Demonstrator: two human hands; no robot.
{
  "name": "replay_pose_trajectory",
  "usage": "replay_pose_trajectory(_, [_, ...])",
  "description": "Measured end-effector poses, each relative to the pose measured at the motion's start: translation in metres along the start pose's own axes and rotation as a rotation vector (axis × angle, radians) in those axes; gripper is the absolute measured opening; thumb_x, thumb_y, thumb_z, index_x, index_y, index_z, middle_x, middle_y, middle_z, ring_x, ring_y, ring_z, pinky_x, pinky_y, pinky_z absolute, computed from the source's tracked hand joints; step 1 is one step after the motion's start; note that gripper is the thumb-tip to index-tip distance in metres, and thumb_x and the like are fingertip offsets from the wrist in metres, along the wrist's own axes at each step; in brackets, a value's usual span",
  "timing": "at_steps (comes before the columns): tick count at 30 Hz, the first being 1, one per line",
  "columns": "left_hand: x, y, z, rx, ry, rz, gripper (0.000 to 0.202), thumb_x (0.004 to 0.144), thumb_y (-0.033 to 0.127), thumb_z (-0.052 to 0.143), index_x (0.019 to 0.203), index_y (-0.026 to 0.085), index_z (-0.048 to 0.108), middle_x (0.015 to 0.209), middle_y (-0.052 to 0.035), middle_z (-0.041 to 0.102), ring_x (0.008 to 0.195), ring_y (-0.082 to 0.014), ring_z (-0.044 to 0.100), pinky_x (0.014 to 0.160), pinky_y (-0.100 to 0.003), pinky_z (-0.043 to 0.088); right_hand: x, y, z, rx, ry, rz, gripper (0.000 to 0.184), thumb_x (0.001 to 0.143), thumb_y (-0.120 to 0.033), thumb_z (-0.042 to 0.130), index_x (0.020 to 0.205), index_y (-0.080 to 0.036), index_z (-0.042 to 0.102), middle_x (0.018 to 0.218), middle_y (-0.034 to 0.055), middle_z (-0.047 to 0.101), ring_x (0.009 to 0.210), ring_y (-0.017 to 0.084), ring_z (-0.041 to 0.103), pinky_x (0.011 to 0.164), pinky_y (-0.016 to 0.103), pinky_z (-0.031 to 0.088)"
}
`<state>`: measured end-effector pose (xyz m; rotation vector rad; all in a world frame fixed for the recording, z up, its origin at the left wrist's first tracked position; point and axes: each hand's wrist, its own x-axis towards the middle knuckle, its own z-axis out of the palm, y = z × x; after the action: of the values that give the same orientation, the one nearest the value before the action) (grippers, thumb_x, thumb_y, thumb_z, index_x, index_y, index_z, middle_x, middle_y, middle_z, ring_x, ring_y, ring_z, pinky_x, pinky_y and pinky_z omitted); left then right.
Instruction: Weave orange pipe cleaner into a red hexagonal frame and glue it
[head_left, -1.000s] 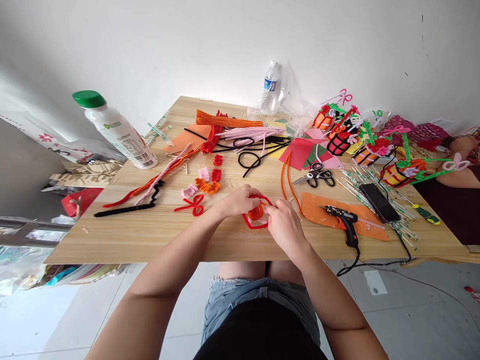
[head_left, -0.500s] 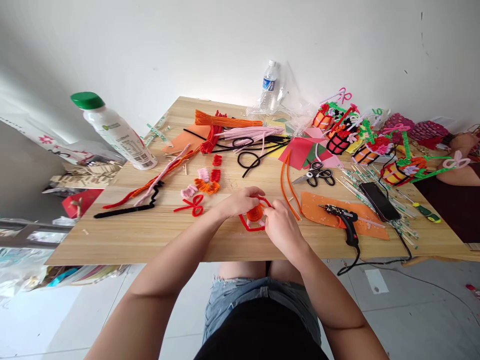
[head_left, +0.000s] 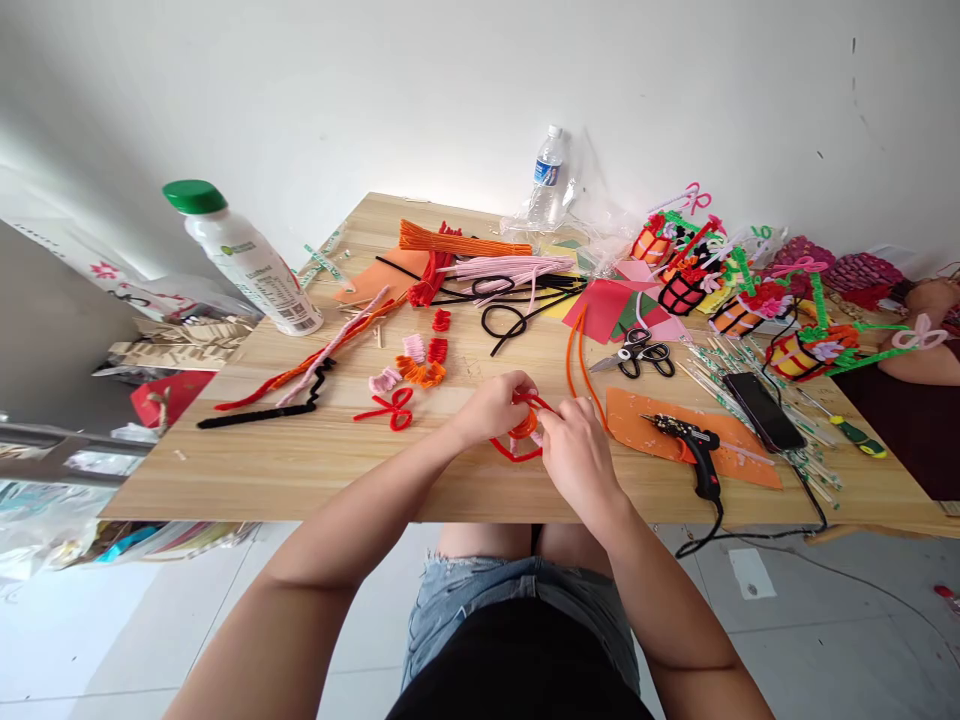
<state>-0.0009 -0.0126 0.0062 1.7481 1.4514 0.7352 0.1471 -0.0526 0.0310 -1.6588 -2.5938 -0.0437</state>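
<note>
Close to the table's front edge, my left hand [head_left: 491, 408] and my right hand [head_left: 579, 445] both pinch a red pipe cleaner [head_left: 517, 457], bent into an angular frame. Inside it sits an orange coil [head_left: 527, 425] with pale pink bits beside it, partly covered by my fingers. Left of my hands lie a red pipe-cleaner bow [head_left: 391, 408] and short crimped pieces in orange [head_left: 421, 372], red and pink. Two bent orange pipe cleaners [head_left: 577, 360] rest just beyond my right hand.
Right of my hands are scissors [head_left: 637, 352], a hot glue gun [head_left: 697, 455] on orange paper, a phone [head_left: 763, 412] and a screwdriver [head_left: 859, 437]. Several decorated pipe-cleaner baskets [head_left: 686, 287] stand behind. A white bottle [head_left: 251, 265] stands back left. Another person's arm [head_left: 919, 370] shows at far right.
Both hands still grip the red pipe cleaner, with my right fingers shifted a little along its upper side. The whole view has slid slightly, moving the table's things rightward.
</note>
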Motion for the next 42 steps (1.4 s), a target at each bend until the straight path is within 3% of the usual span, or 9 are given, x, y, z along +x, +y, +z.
replay_pose_trajectory(9, [-0.001, 0.003, 0.003, -0.076, 0.069, -0.047, 0.028, 0.064, 0.005, 0.047, 0.087, 0.015, 0.059, 0.083, -0.0017, 0.067, 0.073, -0.0134, 0.059, 0.067, -0.024, 0.048, -0.026, -0.005, 0.001, 0.103, 0.042, 0.084, 0.03, 0.088, -0.01, 0.047, 0.107, -0.018, 0.068, 0.089, 0.008, 0.066, 0.087, 0.021, 0.058, 0.077, 0.03, 0.043])
replay_pose_trajectory(15, [0.001, 0.0, 0.011, -0.119, 0.143, -0.071, 0.026, 0.065, 0.006, 0.047, 0.087, 0.016, 0.058, 0.083, -0.0014, 0.066, 0.073, -0.0126, 0.059, 0.067, -0.023, 0.049, -0.017, -0.009, 0.008, 0.182, 0.047, 0.121, 0.029, 0.085, -0.006, 0.045, 0.097, -0.015, 0.07, 0.086, 0.0086, 0.066, 0.084, 0.02, 0.059, 0.078, 0.028, 0.044])
replay_pose_trajectory(19, [0.0, -0.001, 0.008, -0.142, 0.071, -0.1, 0.029, 0.065, 0.007, 0.049, 0.092, 0.014, 0.059, 0.086, -0.0029, 0.067, 0.063, -0.0111, 0.059, 0.055, -0.022, 0.048, -0.01, -0.008, 0.005, 0.155, 0.0, 0.14, 0.027, 0.086, -0.007, 0.046, 0.092, -0.013, 0.071, 0.086, 0.0101, 0.065, 0.086, 0.021, 0.059, 0.081, 0.029, 0.044])
replay_pose_trajectory(21, [0.001, -0.001, 0.006, -0.141, 0.01, -0.102, 0.031, 0.065, 0.007, 0.051, 0.094, 0.014, 0.061, 0.085, -0.0034, 0.067, 0.06, -0.0112, 0.059, 0.053, -0.021, 0.048, -0.007, -0.006, 0.004, 0.139, -0.006, 0.127, 0.026, 0.086, -0.008, 0.047, 0.093, -0.013, 0.072, 0.086, 0.0106, 0.065, 0.09, 0.022, 0.059, 0.084, 0.03, 0.044])
replay_pose_trajectory(24, [0.003, -0.003, 0.002, -0.087, -0.031, -0.055, 0.032, 0.065, 0.007, 0.052, 0.093, 0.015, 0.066, 0.085, -0.0038, 0.068, 0.071, -0.014, 0.062, 0.062, -0.023, 0.05, -0.001, 0.0, 0.002, 0.124, -0.017, 0.088, 0.024, 0.085, -0.008, 0.049, 0.094, -0.013, 0.071, 0.089, 0.0111, 0.065, 0.095, 0.022, 0.058, 0.087, 0.03, 0.044])
replay_pose_trajectory(30, [0.007, -0.006, 0.001, 0.099, 0.049, 0.095, 0.018, 0.069, 0.014, 0.055, 0.08, 0.013, 0.069, 0.088, -0.0078, 0.066, 0.078, -0.0171, 0.062, 0.074, -0.027, 0.051, 0.019, 0.014, -0.005, 0.051, -0.096, -0.023, 0.026, 0.086, -0.008, 0.047, 0.093, -0.013, 0.071, 0.089, 0.0103, 0.063, 0.093, 0.02, 0.059, 0.083, 0.027, 0.045])
replay_pose_trajectory(33, [0.009, -0.008, 0.001, 0.008, 0.061, 0.116, 0.028, 0.066, 0.01, 0.053, 0.09, 0.012, 0.068, 0.093, -0.007, 0.067, 0.082, -0.0159, 0.062, 0.077, -0.025, 0.051, 0.028, 0.016, -0.007, 0.022, -0.111, -0.077, 0.024, 0.087, -0.01, 0.048, 0.093, -0.013, 0.071, 0.09, 0.0105, 0.062, 0.093, 0.021, 0.059, 0.082, 0.027, 0.045])
replay_pose_trajectory(37, [0.012, -0.011, 0.0, -0.136, 0.019, 0.053, 0.033, 0.066, 0.008, 0.049, 0.092, 0.013, 0.068, 0.086, -0.0038, 0.07, 0.076, -0.0135, 0.062, 0.071, -0.023, 0.05, 0.033, 0.017, -0.006, -0.008, -0.115, -0.122, 0.018, 0.087, -0.013, 0.053, 0.091, -0.015, 0.071, 0.091, 0.0102, 0.062, 0.098, 0.022, 0.057, 0.081, 0.028, 0.045])
replay_pose_trajectory(42, [0.012, -0.012, -0.001, -0.109, 0.06, 0.03, 0.03, 0.064, 0.007, 0.049, 0.087, 0.012, 0.068, 0.078, -0.0029, 0.068, 0.07, -0.0129, 0.06, 0.064, -0.022, 0.048, 0.028, 0.016, -0.005, -0.033, -0.025, -0.145, 0.015, 0.086, -0.015, 0.055, 0.091, -0.016, 0.069, 0.091, 0.0093, 0.063, 0.097, 0.023, 0.056, 0.077, 0.028, 0.045])
